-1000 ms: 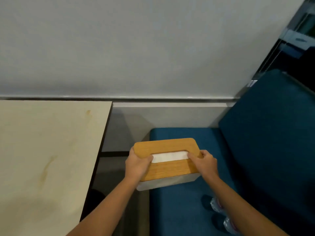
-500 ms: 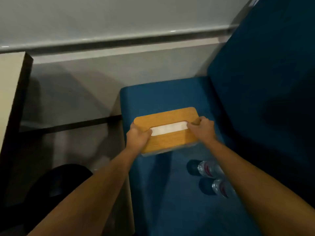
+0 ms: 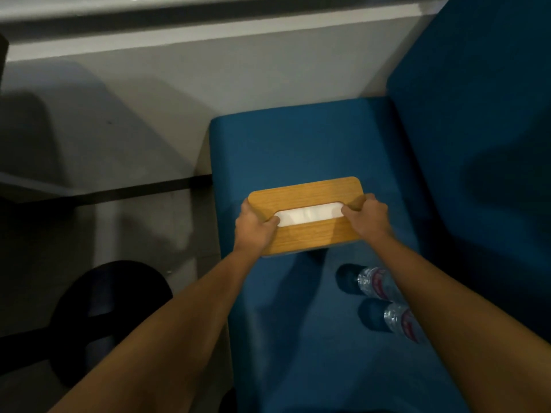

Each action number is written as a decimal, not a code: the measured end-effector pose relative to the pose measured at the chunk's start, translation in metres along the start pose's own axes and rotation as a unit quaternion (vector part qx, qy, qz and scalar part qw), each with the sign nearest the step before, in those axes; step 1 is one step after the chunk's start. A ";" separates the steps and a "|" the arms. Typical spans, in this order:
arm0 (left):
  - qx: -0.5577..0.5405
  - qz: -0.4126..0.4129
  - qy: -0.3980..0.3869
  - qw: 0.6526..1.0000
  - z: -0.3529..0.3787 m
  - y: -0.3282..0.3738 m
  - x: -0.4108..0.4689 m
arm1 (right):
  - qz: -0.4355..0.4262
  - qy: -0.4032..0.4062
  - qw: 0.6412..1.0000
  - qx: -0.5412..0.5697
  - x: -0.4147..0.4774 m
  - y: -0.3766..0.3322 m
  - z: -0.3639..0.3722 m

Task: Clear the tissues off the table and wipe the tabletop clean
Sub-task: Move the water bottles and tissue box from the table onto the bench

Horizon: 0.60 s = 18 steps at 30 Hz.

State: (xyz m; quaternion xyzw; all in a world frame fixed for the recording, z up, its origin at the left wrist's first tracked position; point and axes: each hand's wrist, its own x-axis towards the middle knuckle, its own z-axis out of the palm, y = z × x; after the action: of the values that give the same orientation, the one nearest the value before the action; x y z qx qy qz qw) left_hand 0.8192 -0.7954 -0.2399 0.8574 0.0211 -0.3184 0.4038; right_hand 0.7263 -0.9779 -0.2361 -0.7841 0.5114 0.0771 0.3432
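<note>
1. The tissue box (image 3: 307, 234) has come down. A second ago it was held up in the air at the near end of the sofa seat (image 3: 298, 144). Half a second ago it was lower, and now it sits low over the middle of the blue cushion.
2. A small dark shadow lies under its near edge, so I cannot tell whether the base already rests on the cushion or hangs just above it.
3. The grip is the same as before. The left hand (image 3: 253, 228) is wrapped round the left short end and the right hand (image 3: 368, 219) round the right one. Each thumb lies on the wooden lid by an end of the slot, where the white tissue (image 3: 308, 214) shows.
4. The view has swung right and down. The pale table that filled the left side a second ago no longer shows.
5. Two water bottles (image 3: 374, 283) lie on the cushion just beside the right forearm, nearer the person than the box and apart from it.
6. My reading is that the tissues are off the table and are being parked on the sofa. Letting go comes next, and wiping has not begun.
</note>
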 end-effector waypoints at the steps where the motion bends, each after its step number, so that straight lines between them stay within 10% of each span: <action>1: 0.001 -0.002 -0.005 1.000 0.000 0.000 0.000 | 0.002 -0.003 1.000 -0.001 -0.001 0.000 0.000; 18: -0.093 0.063 0.126 0.986 -0.128 -0.008 -0.114 | -0.208 -0.005 0.978 -0.019 -0.142 -0.111 0.012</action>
State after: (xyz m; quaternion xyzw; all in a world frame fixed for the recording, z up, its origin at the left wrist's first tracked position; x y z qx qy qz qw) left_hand 0.7937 -0.6746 -0.1215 0.8492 0.0474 -0.1780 0.4948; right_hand 0.7583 -0.8369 -0.1271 -0.8795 0.3333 0.0180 0.3393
